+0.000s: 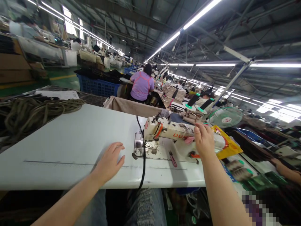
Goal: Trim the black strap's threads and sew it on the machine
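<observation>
My left hand (110, 161) lies on the white table (77, 138), fingers stretched and holding nothing, left of the sewing machine (181, 130). My right hand (205, 139) is over the right part of the machine's arm, its thumb and fingers apart; I cannot tell whether it touches the machine. A narrow black strap (144, 160) runs under the needle area and hangs over the table's front edge. Pink-handled thread snips (173, 159) lie on the machine bed. A pink scrap (189, 140) is at the machine's arm.
Olive straps (39, 111) are heaped on the left. Thread cones (194, 99) and a green fan (225, 117) stand behind the machine. A yellow bag (227, 142) is at its right end. Ahead sits a person in purple (142, 84), near a blue basket (97, 85). Another person's arm (285, 169) shows right.
</observation>
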`<move>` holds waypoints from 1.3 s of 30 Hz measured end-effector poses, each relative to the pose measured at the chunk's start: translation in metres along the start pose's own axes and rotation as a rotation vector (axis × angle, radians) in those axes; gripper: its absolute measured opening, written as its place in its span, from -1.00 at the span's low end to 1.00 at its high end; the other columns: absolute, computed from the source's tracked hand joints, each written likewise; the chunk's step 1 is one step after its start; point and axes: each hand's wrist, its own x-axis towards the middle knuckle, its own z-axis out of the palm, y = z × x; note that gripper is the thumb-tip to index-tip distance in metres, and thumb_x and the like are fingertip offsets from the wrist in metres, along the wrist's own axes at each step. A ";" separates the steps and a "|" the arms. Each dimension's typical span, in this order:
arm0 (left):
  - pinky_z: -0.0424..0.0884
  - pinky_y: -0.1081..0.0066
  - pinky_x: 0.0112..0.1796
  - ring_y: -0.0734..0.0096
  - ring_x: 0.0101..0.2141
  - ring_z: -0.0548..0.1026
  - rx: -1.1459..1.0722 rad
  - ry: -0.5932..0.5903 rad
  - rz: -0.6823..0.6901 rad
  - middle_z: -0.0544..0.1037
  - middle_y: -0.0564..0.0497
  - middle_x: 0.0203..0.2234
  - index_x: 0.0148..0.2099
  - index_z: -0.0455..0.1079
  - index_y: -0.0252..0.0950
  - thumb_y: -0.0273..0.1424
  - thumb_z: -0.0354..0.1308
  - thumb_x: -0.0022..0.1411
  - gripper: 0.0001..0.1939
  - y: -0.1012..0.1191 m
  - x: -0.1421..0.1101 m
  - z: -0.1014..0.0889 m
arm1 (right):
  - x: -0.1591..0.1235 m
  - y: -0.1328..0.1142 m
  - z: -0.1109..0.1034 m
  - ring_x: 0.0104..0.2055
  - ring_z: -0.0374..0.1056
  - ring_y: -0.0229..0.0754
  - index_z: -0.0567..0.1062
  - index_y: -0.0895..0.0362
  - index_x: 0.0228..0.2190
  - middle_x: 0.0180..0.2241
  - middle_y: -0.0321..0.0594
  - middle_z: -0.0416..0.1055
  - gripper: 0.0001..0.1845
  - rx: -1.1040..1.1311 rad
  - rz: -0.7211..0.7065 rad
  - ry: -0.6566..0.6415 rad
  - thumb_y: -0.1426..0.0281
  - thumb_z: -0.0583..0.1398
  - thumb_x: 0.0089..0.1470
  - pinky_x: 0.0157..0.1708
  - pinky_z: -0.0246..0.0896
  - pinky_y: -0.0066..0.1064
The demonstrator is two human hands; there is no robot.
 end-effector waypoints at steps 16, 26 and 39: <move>0.24 0.03 0.30 -0.10 0.28 0.40 -0.476 -0.671 -0.370 0.46 -0.26 0.28 0.36 0.35 -0.30 -0.37 0.31 0.16 -0.29 0.044 -0.108 0.072 | -0.249 -0.122 0.043 -0.30 0.45 -0.05 0.58 0.08 -0.29 -0.32 -0.10 0.56 -0.64 0.443 0.436 -0.390 0.14 0.10 0.32 -0.21 0.39 -0.25; 0.46 0.12 0.11 0.10 0.01 0.61 -1.004 -0.676 -0.457 0.62 -0.19 -0.01 0.12 0.46 -0.31 -0.44 0.27 0.21 -0.59 0.051 -0.119 0.088 | -0.289 -0.158 0.080 -0.36 0.44 -0.19 0.51 0.11 0.09 -0.17 -0.17 0.59 -0.49 0.900 0.530 -0.763 0.30 0.32 0.09 -0.32 0.42 -0.36; 0.50 0.28 -0.06 0.30 -0.18 0.56 -0.722 -0.694 -0.352 0.49 -0.09 -0.14 -0.12 0.50 -0.29 -0.41 0.11 0.36 -0.85 0.054 -0.122 0.054 | -0.303 -0.079 0.039 -0.47 0.40 -0.13 0.60 0.10 -0.41 -0.55 -0.23 0.44 -0.49 0.731 0.783 -1.014 -0.06 0.14 0.17 -0.38 0.34 -0.32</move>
